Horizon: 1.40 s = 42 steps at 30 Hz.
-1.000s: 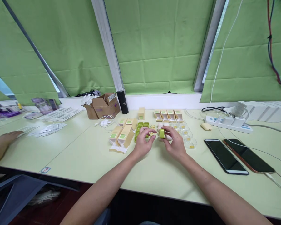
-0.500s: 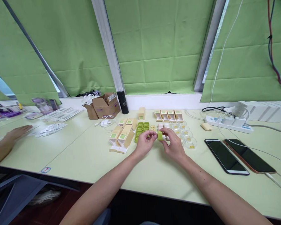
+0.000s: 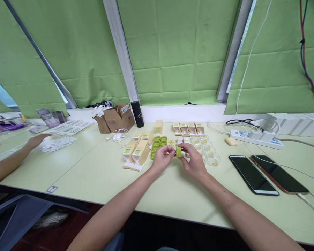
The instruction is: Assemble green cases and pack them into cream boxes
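My right hand (image 3: pixel 195 163) is closed on a small green cup-shaped piece (image 3: pixel 178 152) with a white part behind it. To its left, the thumb and fingers of my left hand (image 3: pixel 161 162) are pinched together at the piece's edge; whatever is between them is too small to make out. Beside my left hand are several green square cups (image 3: pixel 157 142) in rows and a cluster of tiny yellow pieces (image 3: pixel 171 143). White blocks (image 3: pixel 182 140) stand behind my right hand, partly hidden by it. Clear domed covers (image 3: pixel 210 155) with yellow centres lie to its right.
Cream cartons (image 3: pixel 140 153) with green windows lie to the left, more open cartons (image 3: pixel 188 129) behind. Two phones (image 3: pixel 253 175), a power strip (image 3: pixel 256 138) and cables lie right. A cardboard box (image 3: pixel 119 120) and black bottle (image 3: pixel 137 114) stand back. A co-worker's hand (image 3: pixel 38 140) is far left.
My hands and the green piece stay almost in place. The co-worker's hand at far left has moved right and away, toward the white packets.
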Each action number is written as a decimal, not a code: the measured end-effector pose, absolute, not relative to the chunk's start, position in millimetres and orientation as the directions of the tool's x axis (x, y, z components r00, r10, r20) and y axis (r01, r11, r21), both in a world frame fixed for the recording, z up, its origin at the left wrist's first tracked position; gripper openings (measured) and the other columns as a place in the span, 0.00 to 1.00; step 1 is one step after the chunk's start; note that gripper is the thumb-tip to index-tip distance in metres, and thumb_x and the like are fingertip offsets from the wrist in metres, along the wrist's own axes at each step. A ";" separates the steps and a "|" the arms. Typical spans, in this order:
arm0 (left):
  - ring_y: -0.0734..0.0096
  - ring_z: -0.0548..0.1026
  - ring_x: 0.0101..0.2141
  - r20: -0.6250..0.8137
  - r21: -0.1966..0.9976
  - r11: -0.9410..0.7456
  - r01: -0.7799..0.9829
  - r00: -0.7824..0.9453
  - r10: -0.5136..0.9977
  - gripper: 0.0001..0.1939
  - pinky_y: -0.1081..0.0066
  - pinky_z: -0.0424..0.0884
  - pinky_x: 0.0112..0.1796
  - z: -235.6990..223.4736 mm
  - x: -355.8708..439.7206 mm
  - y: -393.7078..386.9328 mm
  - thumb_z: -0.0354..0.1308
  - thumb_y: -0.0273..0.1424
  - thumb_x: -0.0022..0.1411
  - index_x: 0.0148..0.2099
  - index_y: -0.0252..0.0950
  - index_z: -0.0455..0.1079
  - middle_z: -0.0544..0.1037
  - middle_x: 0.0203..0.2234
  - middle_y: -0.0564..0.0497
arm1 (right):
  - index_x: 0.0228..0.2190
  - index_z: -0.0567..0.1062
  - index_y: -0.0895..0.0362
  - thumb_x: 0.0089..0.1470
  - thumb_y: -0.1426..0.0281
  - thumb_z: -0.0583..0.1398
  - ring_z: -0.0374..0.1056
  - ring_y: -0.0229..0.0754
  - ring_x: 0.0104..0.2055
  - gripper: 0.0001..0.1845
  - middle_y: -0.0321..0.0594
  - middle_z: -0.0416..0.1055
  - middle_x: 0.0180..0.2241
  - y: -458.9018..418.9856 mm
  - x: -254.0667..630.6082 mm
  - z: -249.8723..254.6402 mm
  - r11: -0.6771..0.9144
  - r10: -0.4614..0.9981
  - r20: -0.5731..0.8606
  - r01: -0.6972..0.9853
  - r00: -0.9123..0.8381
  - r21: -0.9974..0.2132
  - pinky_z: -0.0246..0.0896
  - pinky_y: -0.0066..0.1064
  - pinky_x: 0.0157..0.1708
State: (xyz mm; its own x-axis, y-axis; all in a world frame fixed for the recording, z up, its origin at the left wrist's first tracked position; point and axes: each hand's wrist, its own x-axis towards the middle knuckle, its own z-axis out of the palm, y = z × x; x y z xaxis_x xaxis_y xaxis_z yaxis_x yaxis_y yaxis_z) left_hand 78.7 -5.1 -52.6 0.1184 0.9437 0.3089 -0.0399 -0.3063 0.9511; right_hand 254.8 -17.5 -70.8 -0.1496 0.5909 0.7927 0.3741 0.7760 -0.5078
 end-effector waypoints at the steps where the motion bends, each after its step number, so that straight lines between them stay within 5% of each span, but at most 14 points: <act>1: 0.71 0.76 0.31 0.305 0.952 -0.302 -0.045 0.116 0.945 0.19 0.71 0.73 0.38 -52.5 78.7 -5.2 0.74 0.44 0.54 0.35 0.33 0.75 0.79 0.29 0.50 | 0.56 0.70 0.51 0.58 0.80 0.59 0.75 0.52 0.53 0.26 0.48 0.74 0.52 -17.4 254.7 -70.7 0.775 0.595 0.790 0.368 -0.150 -0.514 0.79 0.49 0.52; 34: 0.71 0.75 0.28 0.295 0.953 -0.283 -0.109 0.122 0.947 0.21 0.70 0.71 0.35 -48.6 76.7 -7.4 0.75 0.46 0.53 0.35 0.34 0.75 0.79 0.25 0.51 | 0.55 0.71 0.50 0.58 0.78 0.60 0.76 0.51 0.52 0.24 0.47 0.74 0.53 -17.2 255.8 -70.0 0.759 0.625 0.771 0.326 -0.124 -0.563 0.80 0.50 0.53; 42: 0.75 0.71 0.24 0.266 0.961 -0.253 -0.113 0.112 0.957 0.23 0.74 0.64 0.28 -47.6 76.7 -7.6 0.75 0.47 0.52 0.35 0.33 0.75 0.80 0.25 0.50 | 0.55 0.72 0.50 0.59 0.77 0.60 0.76 0.50 0.52 0.23 0.46 0.74 0.52 -17.9 255.3 -68.1 0.753 0.631 0.768 0.323 -0.110 -0.573 0.80 0.49 0.53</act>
State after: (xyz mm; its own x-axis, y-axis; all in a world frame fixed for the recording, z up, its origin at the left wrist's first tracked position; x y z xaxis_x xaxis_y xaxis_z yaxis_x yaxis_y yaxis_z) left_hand 76.7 -7.6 -47.6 0.1124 0.9575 0.2657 -0.1126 -0.2534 0.9608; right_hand 255.3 -17.9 -68.1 -0.1100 0.6314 0.7676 0.3233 0.7530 -0.5731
